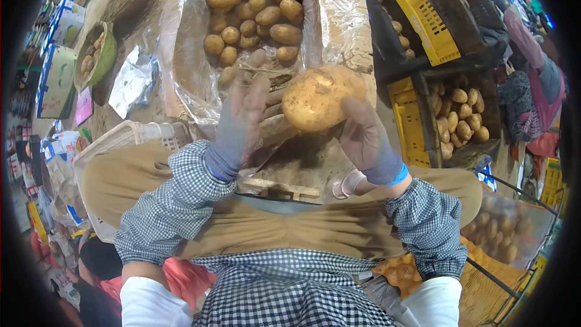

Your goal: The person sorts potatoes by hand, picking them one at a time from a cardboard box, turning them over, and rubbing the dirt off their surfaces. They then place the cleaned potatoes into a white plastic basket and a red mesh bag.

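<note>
A large yellow-brown potato (322, 98) is held up in front of me by my right hand (366, 136), whose gloved thumb and fingers close on its right side. My left hand (245, 118), also gloved and slightly blurred, stands just left of the potato with its fingers apart and nothing in them. Beyond both hands, an open box lined with clear plastic (192, 42) contains several potatoes (257, 4) of mixed sizes. Checked sleeves cover both forearms.
Right of me stands a yellow and black crate (407, 122) of potatoes, with another yellow crate (417, 9) behind it. A white plastic basket (130, 136) is at my left knee, a green bowl (104, 54) farther left. Another person (535, 63) is at the far right.
</note>
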Motion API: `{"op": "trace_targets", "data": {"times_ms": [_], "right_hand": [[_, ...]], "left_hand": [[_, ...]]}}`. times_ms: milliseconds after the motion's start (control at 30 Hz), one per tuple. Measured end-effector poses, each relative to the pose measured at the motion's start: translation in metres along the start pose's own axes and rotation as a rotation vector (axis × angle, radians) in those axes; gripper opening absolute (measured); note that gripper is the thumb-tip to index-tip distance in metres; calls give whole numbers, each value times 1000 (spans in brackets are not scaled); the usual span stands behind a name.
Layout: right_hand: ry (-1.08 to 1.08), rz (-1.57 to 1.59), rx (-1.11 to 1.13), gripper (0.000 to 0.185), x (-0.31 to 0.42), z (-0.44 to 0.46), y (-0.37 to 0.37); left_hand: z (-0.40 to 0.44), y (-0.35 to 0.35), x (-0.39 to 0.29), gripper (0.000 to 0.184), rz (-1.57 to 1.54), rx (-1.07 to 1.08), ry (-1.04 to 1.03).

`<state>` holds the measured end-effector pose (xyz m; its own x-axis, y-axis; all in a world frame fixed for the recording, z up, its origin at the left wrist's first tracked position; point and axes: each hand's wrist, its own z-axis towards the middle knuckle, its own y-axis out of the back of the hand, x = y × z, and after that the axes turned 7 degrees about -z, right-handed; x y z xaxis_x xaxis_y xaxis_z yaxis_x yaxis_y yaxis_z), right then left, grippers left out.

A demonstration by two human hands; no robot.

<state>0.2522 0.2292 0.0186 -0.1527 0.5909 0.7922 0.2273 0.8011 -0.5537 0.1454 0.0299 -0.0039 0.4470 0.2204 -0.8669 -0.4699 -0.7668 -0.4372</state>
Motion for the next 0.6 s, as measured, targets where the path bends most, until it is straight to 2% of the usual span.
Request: {"op": "trace_targets", "data": {"times_ms": [67, 133, 167, 233, 267, 333, 367, 400, 467, 533, 600], "right_hand": [[25, -26, -25, 58, 6, -3, -7], [25, -7, -30, 59, 9, -7, -7], [27, 11, -33, 61, 10, -8, -6], [44, -13, -33, 62, 9, -8, -4], [61, -38, -31, 64, 10, -8, -3], [56, -43, -61, 71, 12, -9, -6], [49, -44, -90, 78, 13, -10, -8], [49, -44, -90, 78, 14, -8, -8], [113, -111, -57, 81, 16, -6, -8], [117, -162, -69, 82, 20, -8, -12], [121, -212, -75, 83, 20, -8, -15]], "left_hand": [[-6, -23, -14, 86, 515, 99, -206], [-10, -37, -7, 72, 443, -5, -352], [-15, -37, -4, 72, 442, -4, -350], [-20, -34, 1, 65, 932, 5, -356], [-19, -32, 0, 65, 930, 8, -359], [-17, -28, -7, 61, 467, -10, -18], [-13, -23, 2, 55, 472, -30, -145], [-12, -20, 3, 55, 472, -30, -145], [-8, -29, -20, 50, 197, -167, -41], [-9, -28, -27, 50, 112, -145, 5], [-6, -29, -19, 52, 536, 28, -472]]}}
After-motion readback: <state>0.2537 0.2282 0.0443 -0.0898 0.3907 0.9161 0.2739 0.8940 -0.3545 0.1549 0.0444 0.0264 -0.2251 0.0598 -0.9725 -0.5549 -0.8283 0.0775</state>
